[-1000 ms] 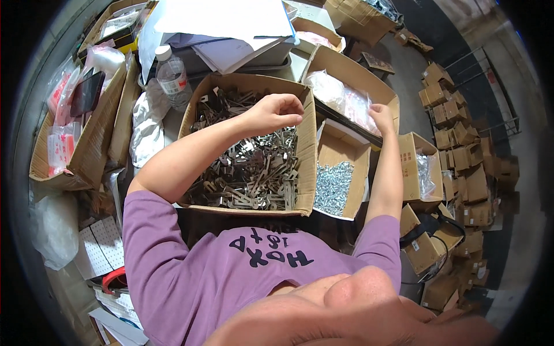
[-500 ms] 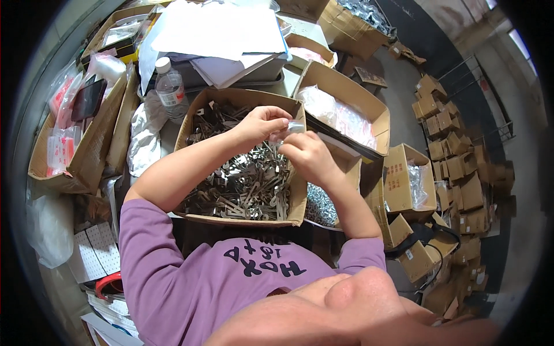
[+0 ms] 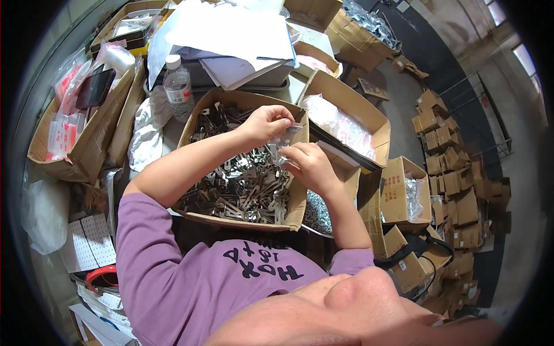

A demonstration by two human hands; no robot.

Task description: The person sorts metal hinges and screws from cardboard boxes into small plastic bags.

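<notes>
A small clear plastic bag [image 3: 283, 141] is stretched between my two hands. My left hand [image 3: 270, 122] pinches its upper edge with thumb and fingertips. Lower and to the right, my right hand [image 3: 311, 163] has its fingers closed on the bag's other side. What the bag contains is too small to make out. Both hands are above a cardboard box [image 3: 300, 199] filled with flat metal clips [image 3: 248, 187], darker at the far end and shinier nearer me.
Right of the box, a container holds small silvery metal pieces [image 3: 317, 212]. Behind it stands a carton of clear bags [image 3: 352, 135]. A water bottle [image 3: 178, 89] and papers [image 3: 231, 34] stand beyond. At left, a phone [image 3: 96, 89] rests on a carton's bags. Cartons [image 3: 447, 153] pile up far right.
My hands have moved slightly apart, the right one going lower, and the plastic bag now spreads open between them. The whole view has shifted a little.
</notes>
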